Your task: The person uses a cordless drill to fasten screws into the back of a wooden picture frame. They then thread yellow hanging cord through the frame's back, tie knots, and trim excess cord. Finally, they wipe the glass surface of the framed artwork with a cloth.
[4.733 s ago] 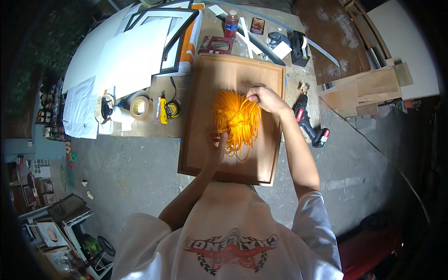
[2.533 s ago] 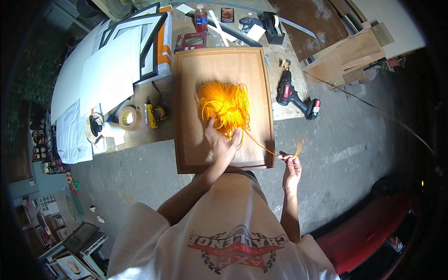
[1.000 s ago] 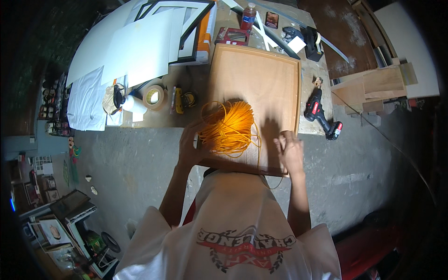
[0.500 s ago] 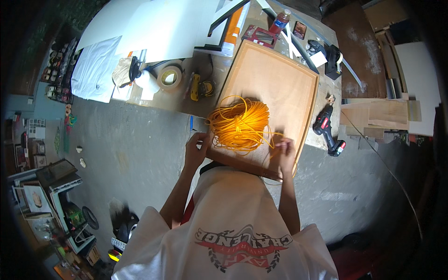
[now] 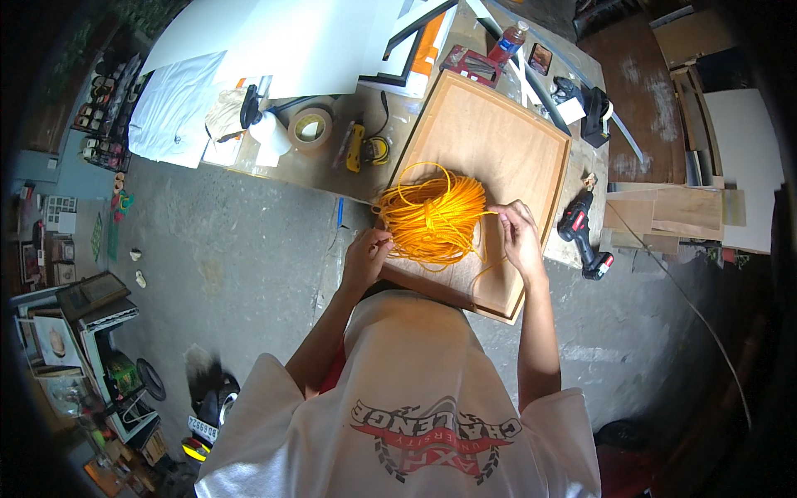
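Observation:
A tangled bundle of orange cord (image 5: 433,217) lies on the near end of a framed wooden panel (image 5: 498,141) on the workbench. My left hand (image 5: 366,252) is at the bundle's left edge, its fingers pinched on a strand. On the bundle's right side, my right hand (image 5: 516,234) pinches another strand, and a loose loop of cord hangs below it across the panel.
A cordless drill (image 5: 583,236) lies right of the panel. A roll of tape (image 5: 310,129), a yellow tape measure (image 5: 357,150), a bottle (image 5: 508,42), a black tool (image 5: 585,101) and white boards (image 5: 290,41) are on the bench. Wood offcuts (image 5: 677,217) are stacked at the right.
The view has shifted and tilted. Earlier my right hand drew a strand out to the right; both hands have come back to the bundle, one on each side.

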Action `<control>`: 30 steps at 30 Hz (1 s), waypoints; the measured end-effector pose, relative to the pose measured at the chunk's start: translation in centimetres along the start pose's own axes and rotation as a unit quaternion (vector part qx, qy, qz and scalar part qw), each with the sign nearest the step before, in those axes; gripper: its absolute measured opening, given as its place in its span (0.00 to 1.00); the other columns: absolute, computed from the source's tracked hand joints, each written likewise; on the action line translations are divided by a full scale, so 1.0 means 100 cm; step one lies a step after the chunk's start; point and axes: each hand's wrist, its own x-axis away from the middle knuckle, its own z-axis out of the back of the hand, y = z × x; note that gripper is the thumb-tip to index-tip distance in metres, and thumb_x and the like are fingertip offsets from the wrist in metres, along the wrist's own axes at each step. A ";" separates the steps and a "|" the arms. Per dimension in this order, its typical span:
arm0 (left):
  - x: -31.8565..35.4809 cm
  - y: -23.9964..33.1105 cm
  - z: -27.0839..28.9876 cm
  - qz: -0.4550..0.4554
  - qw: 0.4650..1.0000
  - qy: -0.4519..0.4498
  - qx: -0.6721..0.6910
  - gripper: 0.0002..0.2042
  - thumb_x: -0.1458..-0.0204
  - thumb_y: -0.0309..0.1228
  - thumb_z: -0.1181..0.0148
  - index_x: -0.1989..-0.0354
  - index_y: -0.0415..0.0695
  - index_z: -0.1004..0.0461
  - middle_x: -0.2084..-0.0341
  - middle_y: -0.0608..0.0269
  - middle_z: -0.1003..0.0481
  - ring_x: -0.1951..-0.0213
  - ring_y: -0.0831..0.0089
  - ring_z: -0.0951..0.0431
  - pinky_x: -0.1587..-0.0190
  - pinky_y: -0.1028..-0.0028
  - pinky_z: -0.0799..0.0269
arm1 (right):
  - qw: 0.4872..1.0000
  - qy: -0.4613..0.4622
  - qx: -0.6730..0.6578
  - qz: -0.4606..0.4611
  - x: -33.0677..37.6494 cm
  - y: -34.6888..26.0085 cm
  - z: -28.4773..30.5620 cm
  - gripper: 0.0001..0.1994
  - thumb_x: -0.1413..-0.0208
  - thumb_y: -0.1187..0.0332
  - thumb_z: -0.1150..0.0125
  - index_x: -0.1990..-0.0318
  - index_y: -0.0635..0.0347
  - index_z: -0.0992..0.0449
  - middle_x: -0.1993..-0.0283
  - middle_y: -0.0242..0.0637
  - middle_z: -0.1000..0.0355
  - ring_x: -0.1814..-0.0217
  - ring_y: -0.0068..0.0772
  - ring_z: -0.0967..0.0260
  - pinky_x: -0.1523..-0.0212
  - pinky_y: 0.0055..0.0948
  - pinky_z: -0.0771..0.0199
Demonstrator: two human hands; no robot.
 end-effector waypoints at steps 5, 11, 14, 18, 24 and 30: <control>0.012 -0.002 0.019 -0.003 0.999 0.034 -0.020 0.05 0.42 0.24 0.38 0.60 0.39 0.24 0.67 0.58 0.21 0.64 0.65 0.19 0.56 0.69 0.25 | 0.977 0.157 0.137 0.053 -0.005 -0.030 -0.005 0.07 0.38 0.76 0.44 0.56 0.65 0.21 0.63 0.45 0.31 0.61 0.43 0.32 0.56 0.35 0.30; 0.067 0.041 0.054 -0.026 0.998 0.053 -0.002 0.05 0.44 0.18 0.40 0.61 0.40 0.24 0.65 0.58 0.20 0.59 0.66 0.18 0.52 0.69 0.25 | 0.935 -0.239 -0.147 -0.218 0.055 -0.138 -0.045 0.25 0.32 0.52 0.43 0.42 0.67 0.28 0.49 0.48 0.23 0.44 0.38 0.27 0.42 0.34 0.29; 0.094 0.055 0.063 -0.112 0.989 -0.096 -0.015 0.08 0.50 0.18 0.36 0.62 0.43 0.22 0.61 0.58 0.20 0.55 0.60 0.20 0.48 0.63 0.27 | 0.829 -0.163 -0.493 -0.209 0.060 -0.166 -0.062 0.28 0.28 0.52 0.52 0.36 0.70 0.35 0.45 0.50 0.24 0.41 0.41 0.28 0.37 0.35 0.32; 0.100 0.042 0.068 -0.142 0.976 -0.153 -0.068 0.07 0.52 0.24 0.31 0.65 0.46 0.21 0.57 0.60 0.22 0.50 0.57 0.24 0.44 0.61 0.31 | 0.743 -0.018 -0.652 -0.154 0.050 -0.165 -0.006 0.23 0.27 0.55 0.57 0.41 0.71 0.31 0.60 0.43 0.22 0.53 0.38 0.22 0.46 0.33 0.26; 0.079 0.032 0.083 -0.194 0.929 -0.280 -0.146 0.09 0.52 0.30 0.29 0.63 0.47 0.20 0.48 0.57 0.27 0.42 0.55 0.30 0.40 0.60 0.35 | 0.791 0.271 -0.545 -0.057 0.079 -0.178 0.165 0.17 0.27 0.57 0.53 0.49 0.63 0.28 0.78 0.22 0.46 0.83 0.14 0.54 0.83 0.19 0.49; 0.003 0.075 0.045 -0.251 0.951 -0.107 -0.146 0.37 0.59 0.41 0.23 0.39 0.43 0.31 0.41 0.45 0.32 0.38 0.48 0.34 0.35 0.55 0.39 | 0.786 0.495 -0.363 0.075 0.138 -0.188 0.238 0.13 0.25 0.62 0.58 0.48 0.61 0.33 0.77 0.21 0.50 0.84 0.10 0.62 0.88 0.14 0.58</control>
